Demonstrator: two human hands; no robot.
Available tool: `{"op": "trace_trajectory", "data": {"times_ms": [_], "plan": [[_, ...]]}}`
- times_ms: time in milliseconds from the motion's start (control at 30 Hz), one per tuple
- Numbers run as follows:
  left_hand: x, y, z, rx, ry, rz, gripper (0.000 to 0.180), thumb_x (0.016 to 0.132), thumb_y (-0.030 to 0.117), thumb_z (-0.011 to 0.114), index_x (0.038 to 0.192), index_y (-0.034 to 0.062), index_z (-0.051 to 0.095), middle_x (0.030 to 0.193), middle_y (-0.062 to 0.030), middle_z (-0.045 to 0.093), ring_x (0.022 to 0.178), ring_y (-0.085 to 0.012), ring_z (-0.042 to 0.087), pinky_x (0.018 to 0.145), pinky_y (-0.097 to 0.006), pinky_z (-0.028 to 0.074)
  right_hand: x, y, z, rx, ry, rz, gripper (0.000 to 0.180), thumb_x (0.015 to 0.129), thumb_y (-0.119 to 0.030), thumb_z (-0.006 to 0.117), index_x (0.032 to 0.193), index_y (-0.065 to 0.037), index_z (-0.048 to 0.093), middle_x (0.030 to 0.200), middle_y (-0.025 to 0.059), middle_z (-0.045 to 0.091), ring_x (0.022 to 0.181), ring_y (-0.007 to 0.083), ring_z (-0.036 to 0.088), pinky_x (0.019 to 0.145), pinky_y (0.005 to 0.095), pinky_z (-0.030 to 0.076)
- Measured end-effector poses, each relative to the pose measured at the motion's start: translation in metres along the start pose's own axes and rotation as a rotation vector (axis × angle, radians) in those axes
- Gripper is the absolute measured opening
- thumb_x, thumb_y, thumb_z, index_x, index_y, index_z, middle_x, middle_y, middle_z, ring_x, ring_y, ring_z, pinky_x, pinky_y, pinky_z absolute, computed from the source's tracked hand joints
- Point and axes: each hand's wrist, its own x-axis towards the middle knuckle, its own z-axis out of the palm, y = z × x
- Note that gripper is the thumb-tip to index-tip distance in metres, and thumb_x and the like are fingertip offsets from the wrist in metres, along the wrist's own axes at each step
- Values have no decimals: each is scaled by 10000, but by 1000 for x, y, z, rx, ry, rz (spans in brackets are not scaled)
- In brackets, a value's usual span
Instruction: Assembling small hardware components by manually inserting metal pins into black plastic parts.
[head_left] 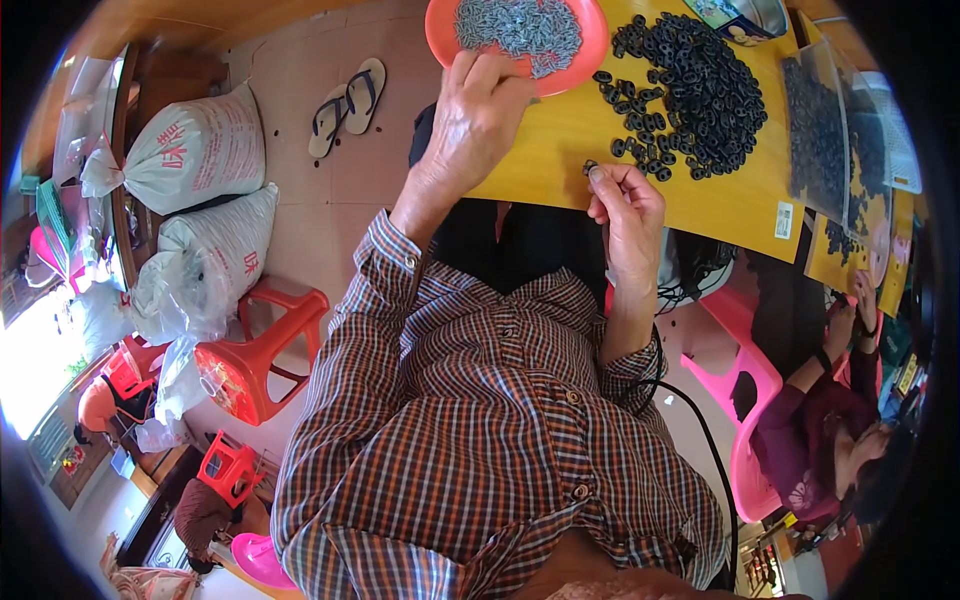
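Observation:
My left hand (pixel 475 115) reaches to the near rim of an orange plate (pixel 440 30) heaped with small grey metal pieces (pixel 520 25), its fingers curled at the rim. My right hand (pixel 628 205) pinches a small black ring-shaped part (pixel 590 167) between thumb and fingertips, just above the yellow wooden table (pixel 560 160). A large pile of the same black parts (pixel 690 90) lies on the table to the right of that hand.
Clear plastic bags of black parts (pixel 830 130) lie at the table's right end. Another person (pixel 840 430) sits on a pink chair (pixel 745 380) at right. On the left are white sacks (pixel 200 150), red stools (pixel 250 360) and sandals (pixel 345 105) on the floor.

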Motion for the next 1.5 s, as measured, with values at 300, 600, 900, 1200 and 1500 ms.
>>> {"op": "trace_trajectory", "data": {"times_ms": [300, 600, 900, 1200, 1500], "plan": [[-24, 66, 3, -1633, 69, -980, 160, 913, 116, 613, 979, -24, 654, 866, -39, 659, 698, -89, 586, 659, -240, 524, -14, -17, 17, 85, 39, -122, 120, 902, -121, 620, 885, -2, 618, 720, 0, 576, 552, 42, 451, 517, 178, 342], [-28, 75, 8, -1877, 59, -1079, 180, 938, 151, 581, 983, -8, 650, 868, -51, 638, 723, -107, 588, 688, -295, 539, -18, -24, 35, 112, 104, -201, 120, 898, -119, 627, 865, -5, 615, 661, -7, 546, 538, 51, 451, 510, 181, 339], [-31, 76, 9, -1837, 92, -1076, 180, 935, 149, 586, 979, -13, 651, 837, -45, 632, 723, -111, 593, 698, -296, 553, -21, -25, 41, 5, 139, -220, 128, 899, -133, 628, 874, -8, 621, 643, -10, 538, 539, 50, 452, 508, 177, 342], [-33, 76, 11, -1747, 98, -1039, 178, 944, 123, 566, 998, -25, 649, 872, -62, 641, 756, -124, 602, 729, -317, 550, -20, -24, 42, 6, 144, -225, 136, 893, -144, 638, 878, -10, 626, 679, 1, 568, 550, 49, 464, 509, 178, 349], [-33, 77, 12, -1697, 99, -1020, 169, 939, 115, 573, 1000, -20, 655, 883, -62, 654, 752, -120, 604, 713, -288, 535, -19, -23, 42, -1, 141, -243, 133, 892, -138, 640, 873, -8, 619, 688, 12, 586, 552, 49, 475, 511, 175, 366]]}}
